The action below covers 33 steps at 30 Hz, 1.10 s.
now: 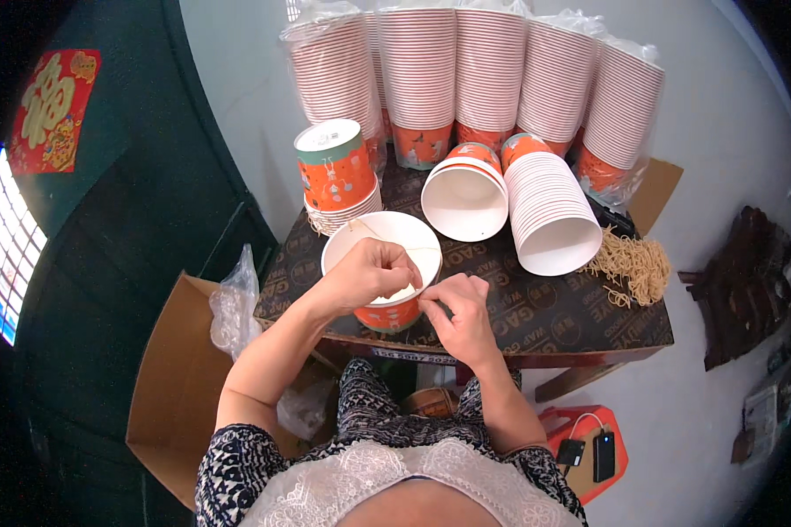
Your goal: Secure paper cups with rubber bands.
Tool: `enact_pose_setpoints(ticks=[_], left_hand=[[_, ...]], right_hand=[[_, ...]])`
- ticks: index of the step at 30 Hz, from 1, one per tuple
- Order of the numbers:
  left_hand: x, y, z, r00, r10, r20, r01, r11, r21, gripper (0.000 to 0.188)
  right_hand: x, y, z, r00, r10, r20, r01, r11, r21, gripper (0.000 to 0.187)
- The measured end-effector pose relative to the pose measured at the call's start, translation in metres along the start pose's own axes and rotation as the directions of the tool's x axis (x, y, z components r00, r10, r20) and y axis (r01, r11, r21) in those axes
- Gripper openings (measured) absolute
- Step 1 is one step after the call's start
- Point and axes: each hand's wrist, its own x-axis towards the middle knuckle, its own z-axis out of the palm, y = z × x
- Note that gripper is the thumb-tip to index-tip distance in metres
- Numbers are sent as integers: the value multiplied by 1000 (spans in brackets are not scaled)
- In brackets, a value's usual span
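Cup (pixel 387 317) sitting near tabletop (pixel 536 329) front edge — maybe risking a tip
Left hand (pixel 373 270), right hand (pixel 459 314) both pinching, hold unclear — uneven pulling could be toppling it

A pale, plain wall (pixel 237 61) rises behind the back edge of the table (pixel 580 329), whose dark top carries a lighter printed pattern; a wooden leg (pixel 580 379) shows below its front right corner. Well beyond the left edge stands a dark green door-like panel (pixel 149 105) with a red and gold decoration (pixel 57 114). Farther left, a gridded window (pixel 13 255) glows bright white-blue. Right of the table, light grey floor (pixel 650 386) surrounds a red stool (pixel 622 455) and dark wooden furniture (pixel 738 290).
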Motion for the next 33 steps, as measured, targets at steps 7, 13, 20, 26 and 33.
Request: enact_pose_setpoints(ticks=[7, 13, 20, 26, 33], left_hand=[[1, 2, -3, 991, -119, 68, 131, 969, -211, 11], [4, -2, -2, 986, -128, 109, 143, 980, -137, 5], [4, 0, 3, 986, -115, 125, 131, 982, -136, 7], [6, -4, 3, 991, -70, 117, 90, 981, -173, 6], [6, -2, 2, 985, -119, 124, 142, 971, -192, 6]], right_hand=[[11, -2, -19, 1000, -25, 12, 26, 999, -45, 6], [29, -6, -37, 996, -84, 4, 84, 996, -15, 17], [71, -19, -39, 970, -242, -10, 241, 969, -49, 16], [88, -12, -13, 938, -342, 58, 343, 939, -3, 14], [45, 4, -29, 995, -58, 81, 65, 993, -95, 6]])
